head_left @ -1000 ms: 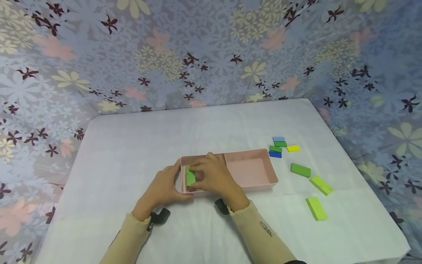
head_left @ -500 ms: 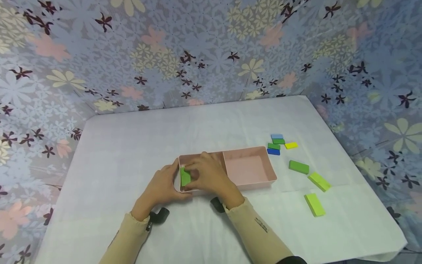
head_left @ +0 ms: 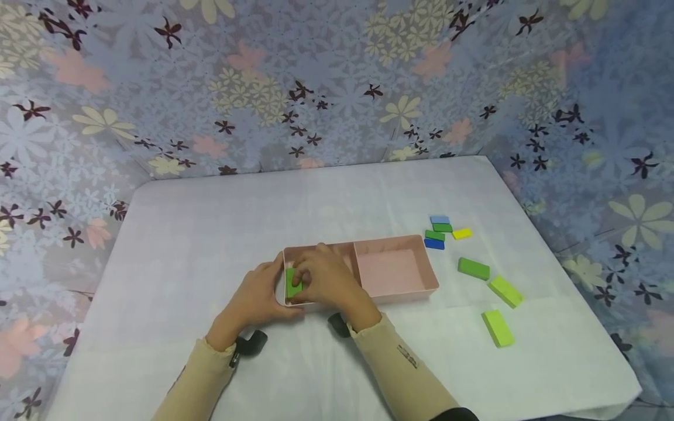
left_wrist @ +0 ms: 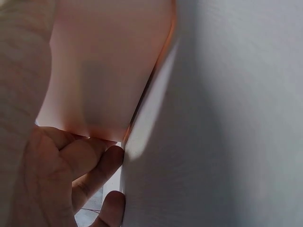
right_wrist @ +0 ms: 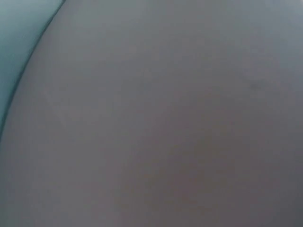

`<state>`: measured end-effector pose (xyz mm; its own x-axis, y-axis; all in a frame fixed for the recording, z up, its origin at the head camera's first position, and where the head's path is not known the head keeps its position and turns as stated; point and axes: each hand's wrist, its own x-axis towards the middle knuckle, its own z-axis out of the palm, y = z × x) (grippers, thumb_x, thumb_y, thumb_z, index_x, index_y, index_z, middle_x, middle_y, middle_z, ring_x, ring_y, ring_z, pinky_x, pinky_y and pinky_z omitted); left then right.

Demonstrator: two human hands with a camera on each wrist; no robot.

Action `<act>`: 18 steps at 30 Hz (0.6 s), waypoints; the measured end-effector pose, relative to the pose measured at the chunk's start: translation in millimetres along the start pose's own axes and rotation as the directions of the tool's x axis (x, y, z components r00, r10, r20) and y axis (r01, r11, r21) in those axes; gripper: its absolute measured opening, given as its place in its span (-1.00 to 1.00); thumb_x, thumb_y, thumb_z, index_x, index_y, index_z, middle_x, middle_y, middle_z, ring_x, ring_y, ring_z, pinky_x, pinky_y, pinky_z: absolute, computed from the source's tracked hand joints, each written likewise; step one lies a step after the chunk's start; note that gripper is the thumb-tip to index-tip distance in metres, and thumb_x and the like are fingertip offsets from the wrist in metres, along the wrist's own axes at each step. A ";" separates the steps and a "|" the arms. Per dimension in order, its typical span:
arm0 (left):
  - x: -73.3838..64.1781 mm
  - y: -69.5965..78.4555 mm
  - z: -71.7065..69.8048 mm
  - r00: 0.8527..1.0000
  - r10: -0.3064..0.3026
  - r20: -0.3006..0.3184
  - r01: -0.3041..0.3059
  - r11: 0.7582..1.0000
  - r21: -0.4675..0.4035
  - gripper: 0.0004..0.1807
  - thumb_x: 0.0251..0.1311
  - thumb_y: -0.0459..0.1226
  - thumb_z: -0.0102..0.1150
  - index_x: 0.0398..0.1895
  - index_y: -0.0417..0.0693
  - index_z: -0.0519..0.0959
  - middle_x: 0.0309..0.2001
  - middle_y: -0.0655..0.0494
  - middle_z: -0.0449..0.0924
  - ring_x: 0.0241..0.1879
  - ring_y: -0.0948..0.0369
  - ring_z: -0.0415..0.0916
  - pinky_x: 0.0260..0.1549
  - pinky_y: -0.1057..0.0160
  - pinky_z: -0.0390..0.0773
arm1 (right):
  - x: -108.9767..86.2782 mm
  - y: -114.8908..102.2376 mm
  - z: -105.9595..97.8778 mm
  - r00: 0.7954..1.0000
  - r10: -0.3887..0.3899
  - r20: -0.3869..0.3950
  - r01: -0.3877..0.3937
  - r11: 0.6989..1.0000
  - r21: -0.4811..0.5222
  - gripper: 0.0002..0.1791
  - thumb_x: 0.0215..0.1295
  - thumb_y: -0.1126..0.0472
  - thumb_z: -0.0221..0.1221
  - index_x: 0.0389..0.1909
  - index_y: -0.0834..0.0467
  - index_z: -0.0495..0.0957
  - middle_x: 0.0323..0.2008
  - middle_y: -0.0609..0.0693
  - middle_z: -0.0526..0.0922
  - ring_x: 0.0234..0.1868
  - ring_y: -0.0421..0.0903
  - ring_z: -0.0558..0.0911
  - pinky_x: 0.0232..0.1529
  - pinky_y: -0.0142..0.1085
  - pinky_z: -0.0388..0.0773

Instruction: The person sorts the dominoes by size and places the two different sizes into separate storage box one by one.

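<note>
1. We see a green block [head_left: 290, 285] in the left part of the pink box [head_left: 397, 272], right by the end wall.
2. We see the right hand [head_left: 329, 278] reach into the box. Its fingers are bent and pinch the block, which sits just left of the hand, at the fingertips.
3. We see the left hand [head_left: 257, 295] outside, partly bent, holding the box's left end. Only the wall is between it and the block.

Head view evenly lit, fairly sharp; soft shadow beside right sleeve [head_left: 402, 371] on pale tabletop [head_left: 210, 228]. Left wrist view dimmer, pink box [left_wrist: 109, 61] shaded, light streak alongside. Right wrist view murky, out of focus.
</note>
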<state>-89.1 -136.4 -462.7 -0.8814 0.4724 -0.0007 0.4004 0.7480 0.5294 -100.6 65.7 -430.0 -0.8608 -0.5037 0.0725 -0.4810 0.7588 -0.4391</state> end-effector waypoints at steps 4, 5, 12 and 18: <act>0.0 0.2 -2.7 1.000 0.003 0.006 -0.003 1.000 0.000 0.45 -0.24 0.37 0.47 0.60 -0.23 -0.01 0.29 -0.21 0.50 0.24 -0.14 0.46 0.17 -0.22 0.49 | 1.0 -2.4 0.6 1.000 0.028 0.010 -0.028 1.000 -0.001 -0.73 -0.22 -0.19 0.60 -0.54 -0.22 0.74 -0.03 -0.29 0.69 -0.02 -0.16 0.47 0.13 -0.14 0.35; 0.1 0.2 -3.0 1.000 0.004 0.006 -0.004 1.000 -0.001 0.45 -0.24 0.37 0.47 0.60 -0.22 -0.01 0.29 -0.20 0.50 0.24 -0.13 0.46 0.17 -0.23 0.49 | 1.3 -3.0 0.6 0.999 0.032 0.013 -0.032 0.999 0.000 -0.73 -0.22 -0.18 0.60 -0.54 -0.22 0.74 -0.02 -0.28 0.68 -0.01 -0.15 0.47 0.13 -0.14 0.35; 0.1 0.0 -1.2 1.000 0.000 0.011 0.000 1.000 -0.006 0.45 -0.23 0.36 0.47 0.60 -0.25 -0.03 0.31 -0.21 0.48 0.28 -0.14 0.43 0.21 -0.23 0.46 | 3.5 -5.4 1.1 0.998 0.053 0.035 -0.052 0.999 -0.015 -0.75 -0.21 -0.14 0.61 -0.55 -0.20 0.76 -0.08 -0.28 0.67 -0.06 -0.17 0.45 0.09 -0.16 0.38; -0.1 0.1 -1.6 1.000 -0.019 0.013 0.019 1.000 -0.006 0.47 -0.23 0.37 0.47 0.59 -0.27 -0.03 0.34 -0.22 0.44 0.31 -0.14 0.40 0.24 -0.24 0.43 | 6.7 -7.4 3.4 0.997 0.066 0.040 -0.064 0.997 -0.043 -0.76 -0.19 -0.13 0.61 -0.52 -0.19 0.78 -0.09 -0.30 0.71 -0.16 -0.20 0.42 0.00 -0.24 0.47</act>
<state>-89.4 -137.2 -461.3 -0.8855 0.4641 -0.0215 0.3821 0.7537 0.5347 -102.3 55.3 -429.3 -0.8834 -0.4685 0.0079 -0.4315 0.8069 -0.4035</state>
